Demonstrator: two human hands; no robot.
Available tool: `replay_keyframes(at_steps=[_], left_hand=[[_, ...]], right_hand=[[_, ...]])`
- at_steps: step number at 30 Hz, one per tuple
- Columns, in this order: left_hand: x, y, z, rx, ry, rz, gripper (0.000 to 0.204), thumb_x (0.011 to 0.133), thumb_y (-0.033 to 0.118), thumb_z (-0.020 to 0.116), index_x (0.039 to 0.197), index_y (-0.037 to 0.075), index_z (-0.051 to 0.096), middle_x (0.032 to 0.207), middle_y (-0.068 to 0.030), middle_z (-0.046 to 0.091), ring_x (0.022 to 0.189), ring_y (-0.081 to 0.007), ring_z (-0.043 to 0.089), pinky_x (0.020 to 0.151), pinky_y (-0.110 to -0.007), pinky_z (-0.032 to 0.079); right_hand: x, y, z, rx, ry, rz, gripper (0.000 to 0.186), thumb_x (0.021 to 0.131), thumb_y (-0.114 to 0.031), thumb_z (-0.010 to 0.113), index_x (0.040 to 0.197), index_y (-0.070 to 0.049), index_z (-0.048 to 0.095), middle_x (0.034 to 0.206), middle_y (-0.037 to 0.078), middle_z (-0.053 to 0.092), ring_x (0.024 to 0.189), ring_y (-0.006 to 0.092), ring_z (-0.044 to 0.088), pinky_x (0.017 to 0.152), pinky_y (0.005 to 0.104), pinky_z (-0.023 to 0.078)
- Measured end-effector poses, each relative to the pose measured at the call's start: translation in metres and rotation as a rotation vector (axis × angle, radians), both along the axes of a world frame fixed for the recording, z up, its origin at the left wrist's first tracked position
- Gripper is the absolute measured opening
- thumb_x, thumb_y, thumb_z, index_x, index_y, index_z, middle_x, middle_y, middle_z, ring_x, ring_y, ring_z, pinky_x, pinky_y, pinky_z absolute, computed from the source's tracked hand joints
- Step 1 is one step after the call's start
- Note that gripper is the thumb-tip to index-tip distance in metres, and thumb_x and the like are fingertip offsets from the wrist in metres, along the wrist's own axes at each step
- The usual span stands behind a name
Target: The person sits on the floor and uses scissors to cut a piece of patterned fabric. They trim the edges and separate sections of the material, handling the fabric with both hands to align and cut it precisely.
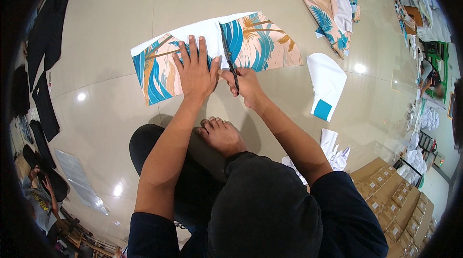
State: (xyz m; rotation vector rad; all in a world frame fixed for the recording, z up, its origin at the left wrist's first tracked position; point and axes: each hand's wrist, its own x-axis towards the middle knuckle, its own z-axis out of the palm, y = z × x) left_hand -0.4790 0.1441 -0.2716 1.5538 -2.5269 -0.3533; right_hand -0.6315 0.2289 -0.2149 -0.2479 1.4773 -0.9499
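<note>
On the shiny tiled floor lies a piece of fabric (272,48) printed with teal waves and brown palms on pale peach, its white underside (202,26) showing along the top and middle. My left hand (197,74) presses flat on its left half, fingers spread. A pair of dark scissors (227,46) is gripped in my right hand (247,87), the blades pointing away from me over the line where white meets print. Whether the blades are parted is hard to make out. My right fingertips sit at the fabric's near edge, close to my left thumb.
Printed cloth pieces (320,2) lie at the far right, above a white piece with a teal square (324,77). Black garments (48,26) and a clear plastic sheet (79,178) are at left. Cardboard boxes (393,200) fill the lower right. Another person (41,205) is at lower left.
</note>
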Motion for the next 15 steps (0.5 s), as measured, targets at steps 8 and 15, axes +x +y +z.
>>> replay_keyframes(at_steps=[8,15], left_hand=[[-0.003,-0.001,0.002,0.009,-0.008,-0.001,0.081,0.115,0.058,0.040,0.179,0.012,0.023,0.186,-0.0178,0.017,0.170,-0.0483,0.010,0.135,-0.068,0.005],[-0.001,-0.001,0.002,0.006,0.018,-0.007,0.079,0.115,0.056,0.042,0.179,0.013,0.023,0.186,-0.0177,0.017,0.170,-0.0485,0.011,0.135,-0.068,0.005]], right_hand=[[0.000,0.001,-0.007,-0.014,0.000,-0.042,0.034,0.092,-0.025,0.088,0.077,-0.002,0.069,0.062,0.000,0.057,0.047,0.0103,0.051,0.044,0.0287,0.039],[-0.004,-0.013,0.003,-0.025,0.035,-0.032,0.039,0.091,-0.033,0.089,0.076,-0.005,0.067,0.063,0.000,0.058,0.048,0.0089,0.051,0.043,0.0282,0.039]])
